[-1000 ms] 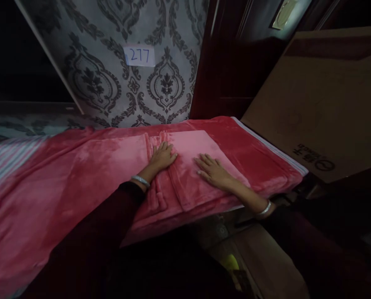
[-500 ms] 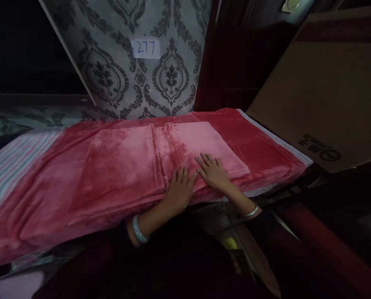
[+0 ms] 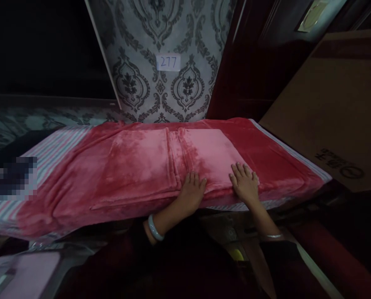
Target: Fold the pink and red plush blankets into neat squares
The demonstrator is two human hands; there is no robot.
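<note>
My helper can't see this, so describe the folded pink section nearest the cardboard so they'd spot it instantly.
Below the patterned wall lies a red plush cloth. Near its middle, the folded pink section lies toward the cardboard, with the right hand on its near corner. It is paler overall than its redder folded neighbour.

Folded cloth (image 3: 210,151) — plush, soft sheen; box (image 3: 335,108) — matt cardboard; label (image 3: 168,62), paper; door (image 3: 250,62), glossy.
</note>
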